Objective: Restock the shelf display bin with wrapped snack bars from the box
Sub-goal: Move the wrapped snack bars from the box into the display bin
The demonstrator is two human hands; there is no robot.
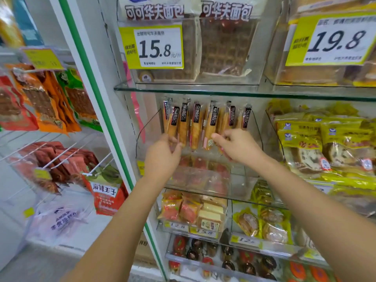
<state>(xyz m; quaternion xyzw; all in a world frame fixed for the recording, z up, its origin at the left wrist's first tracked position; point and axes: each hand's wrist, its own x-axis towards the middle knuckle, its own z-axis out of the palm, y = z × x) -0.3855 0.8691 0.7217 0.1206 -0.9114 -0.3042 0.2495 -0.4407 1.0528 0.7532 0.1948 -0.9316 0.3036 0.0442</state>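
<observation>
Head view: both arms reach into the bin (258,127), a clear holder standing on the middle glass shelf (240,197). The bars (195,127) stand on end in a row at the back of the bin, leaning slightly and touching one another. The box is not in view.

Left hand (162,154): fingers (176,143) curled at the foot of the leftmost bars. Whether they grip a bar or only steady the row cannot be told. Right hand (239,147): thumb and forefinger closed in a pinch on the foot of a bar right of centre, with the other fingers (230,132) bent over the neighbouring bars.

Step in hand, as judged: seating and squaring bars already in the bin, not fetching from the box. The bin's front half appears to have room, apart from some blurred reddish packs (200,176) seen low through its front wall, so restocking looks part done. The next move calls for releasing the row without tipping it, drawing both hands straight back, then taking more bars from the box.

Edges and room: the upper shelf (203,92) lies just above the bar tops, so lifting room is slight. The bin's side walls flank both wrists, the left wall just beside the left hand. A neighbouring bin of yellow packs (325,139) sits just beside the right wall. Open room lies toward the person, out over the bin's low front edge.
</observation>
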